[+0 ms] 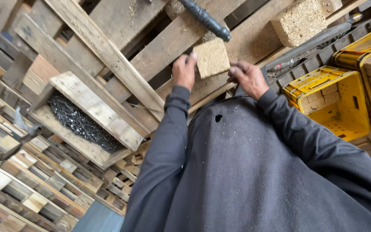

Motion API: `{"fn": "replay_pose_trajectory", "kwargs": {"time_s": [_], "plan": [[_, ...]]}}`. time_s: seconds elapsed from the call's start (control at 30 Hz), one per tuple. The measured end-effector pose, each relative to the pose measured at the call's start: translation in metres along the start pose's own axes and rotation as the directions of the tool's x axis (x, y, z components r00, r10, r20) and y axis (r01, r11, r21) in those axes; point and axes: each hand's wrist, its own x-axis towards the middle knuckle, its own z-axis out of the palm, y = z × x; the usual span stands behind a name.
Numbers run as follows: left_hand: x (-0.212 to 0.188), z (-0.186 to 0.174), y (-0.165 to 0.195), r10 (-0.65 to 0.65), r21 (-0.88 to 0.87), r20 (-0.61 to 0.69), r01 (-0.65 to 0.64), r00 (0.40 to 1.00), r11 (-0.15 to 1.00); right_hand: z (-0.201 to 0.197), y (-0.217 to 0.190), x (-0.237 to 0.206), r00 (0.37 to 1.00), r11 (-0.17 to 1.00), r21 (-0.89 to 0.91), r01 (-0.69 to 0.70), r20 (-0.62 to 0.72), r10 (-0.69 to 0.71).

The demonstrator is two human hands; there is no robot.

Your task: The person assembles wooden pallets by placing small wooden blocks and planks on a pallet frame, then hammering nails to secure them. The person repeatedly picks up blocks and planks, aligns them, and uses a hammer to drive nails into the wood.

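A work surface of rough wooden planks (121, 25) is seen, laid slantwise. Directly on it are set a shallow wooden box (92, 112) filled with dark nails (79, 122) — open at the top — a pressed-chip block (300, 21), a dark turned handle (205, 19) and a second chip block (211, 58), gripped at its edges.

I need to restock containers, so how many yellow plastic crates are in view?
2. One yellow crate lies tipped to the right of the right hand, with pressed-wood blocks inside. A second yellow crate sits behind it at the right edge, partly cut off. Others may be hidden out of frame.
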Motion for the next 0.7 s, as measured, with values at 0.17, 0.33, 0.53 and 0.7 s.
{"fn": "replay_pose_trajectory", "kwargs": {"time_s": [0.17,0.33,0.53,0.7], "plan": [[0.033,-0.016,0.033,-0.222,-0.465,0.309,0.350,0.925,0.813,-0.009,-0.011,0.012,0.983,0.974,-0.187,0.125,-0.107,-0.147],[0.034,-0.020,0.062,-0.273,-0.482,0.418,0.466,0.867,0.742,-0.010,-0.013,0.015,0.963,0.984,-0.147,0.103,-0.232,-0.136],[0.037,-0.001,0.053,-0.127,-0.365,0.309,0.241,0.943,0.899,-0.003,0.003,0.001,0.948,0.969,-0.229,0.091,-0.279,-0.155],[0.017,0.013,0.048,0.081,-0.430,0.285,0.052,0.955,0.901,-0.003,0.026,-0.009,0.957,0.987,0.131,0.092,-0.284,-0.052]]}}
